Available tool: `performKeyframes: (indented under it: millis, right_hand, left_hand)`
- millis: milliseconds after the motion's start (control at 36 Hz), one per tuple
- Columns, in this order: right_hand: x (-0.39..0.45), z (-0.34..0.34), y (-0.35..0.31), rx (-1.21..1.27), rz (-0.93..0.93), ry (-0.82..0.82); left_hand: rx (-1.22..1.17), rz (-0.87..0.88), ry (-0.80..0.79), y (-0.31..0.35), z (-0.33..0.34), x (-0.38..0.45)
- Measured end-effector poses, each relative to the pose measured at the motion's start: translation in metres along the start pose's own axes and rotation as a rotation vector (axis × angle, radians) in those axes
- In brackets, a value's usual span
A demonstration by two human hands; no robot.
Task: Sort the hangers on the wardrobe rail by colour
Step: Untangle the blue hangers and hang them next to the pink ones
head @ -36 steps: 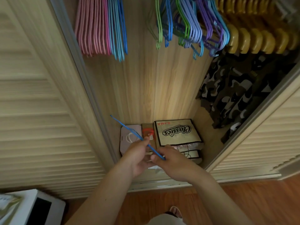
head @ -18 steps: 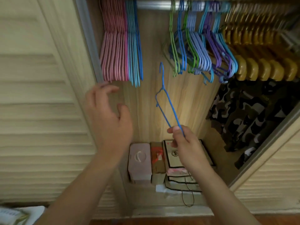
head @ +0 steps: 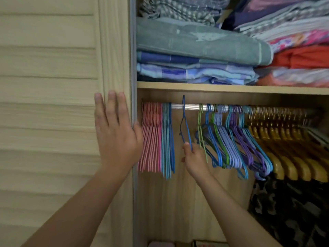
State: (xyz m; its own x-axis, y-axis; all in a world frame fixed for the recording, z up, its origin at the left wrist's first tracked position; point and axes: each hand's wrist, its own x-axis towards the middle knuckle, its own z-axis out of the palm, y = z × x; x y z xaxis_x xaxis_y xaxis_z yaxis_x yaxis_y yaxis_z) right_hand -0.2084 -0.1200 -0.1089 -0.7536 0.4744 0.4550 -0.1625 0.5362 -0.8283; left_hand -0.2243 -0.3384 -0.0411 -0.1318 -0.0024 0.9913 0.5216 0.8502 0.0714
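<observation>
Now that the blue hanger (head: pixel 185 125) is up from down by the boxes, where both hands had it a second ago, its hook sits at the rail (head: pixel 188 106) in the bare gap, about 3 o'clock of the pink and blue bunch (head: pixel 158 136). The right hand (head: pixel 194 157) pinches its lower end; the left hand (head: pixel 115 134) has let go and lies flat on the door frame (head: pixel 114 50). Can't tell if the hook's fully over yet. The mixed cluster (head: pixel 231 136) at 3 o'clock still needs sorting.
</observation>
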Motion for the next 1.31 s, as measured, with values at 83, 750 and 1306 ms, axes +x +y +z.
performKeyframes:
  millis: [83, 750, 1306]
  right_hand:
    - [0.004, 0.01, 0.013, -0.015, -0.022, -0.012]
    - [0.007, 0.048, 0.036, -0.147, -0.067, -0.065]
    - [0.003, 0.02, 0.015, -0.075, 0.067, -0.141]
  left_hand:
    - [0.023, 0.002, -0.001, -0.002, 0.001, 0.0]
    - [0.017, -0.012, 0.005, -0.003, 0.004, -0.001]
    - [0.016, -0.026, -0.024, -0.003, 0.003, -0.002]
